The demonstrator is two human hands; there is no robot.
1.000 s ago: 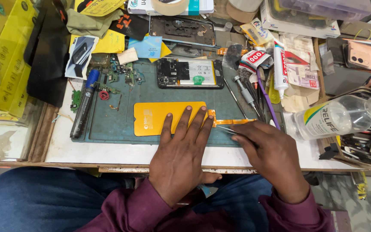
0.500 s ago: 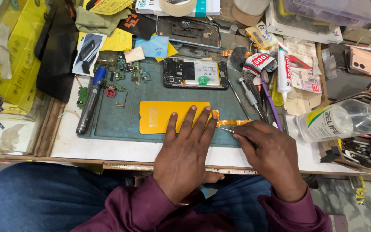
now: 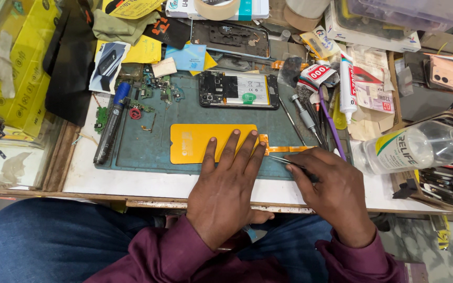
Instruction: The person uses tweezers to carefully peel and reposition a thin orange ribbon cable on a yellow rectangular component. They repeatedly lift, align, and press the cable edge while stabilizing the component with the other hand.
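- Cluttered with parts and tools, a white workbench (image 3: 132, 183) is seen from above, with a dark green work mat (image 3: 148, 147) laid on it.
- An orange screen panel (image 3: 195, 142) is laid flat on the mat, near its front edge, and an orange flex strip (image 3: 284, 149) runs out from the panel's right end.
- The left hand (image 3: 226, 188) is spread open, palm down, with the fingers pressed flat on the right part of the panel; nothing is gripped by it.
- The right hand (image 3: 331, 194) is closed in a pinch around thin metal tweezers (image 3: 279, 160), whose tips are pointed left and held at the flex strip, just beside the left fingertips.
- An opened phone (image 3: 239, 90) with its battery exposed is placed beyond the panel on the mat.
- A black marker with a blue cap (image 3: 112, 123) is lain along the mat's left edge, beside small green circuit boards (image 3: 100, 118).
- A clear plastic bottle (image 3: 410, 149) is lain on its side at the right, well apart from the panel.
- A white glue tube (image 3: 347, 84) and a screwdriver (image 3: 305, 118) are found behind the right hand.
- Dark blue trousers and maroon sleeves are seen at the bottom of the view.
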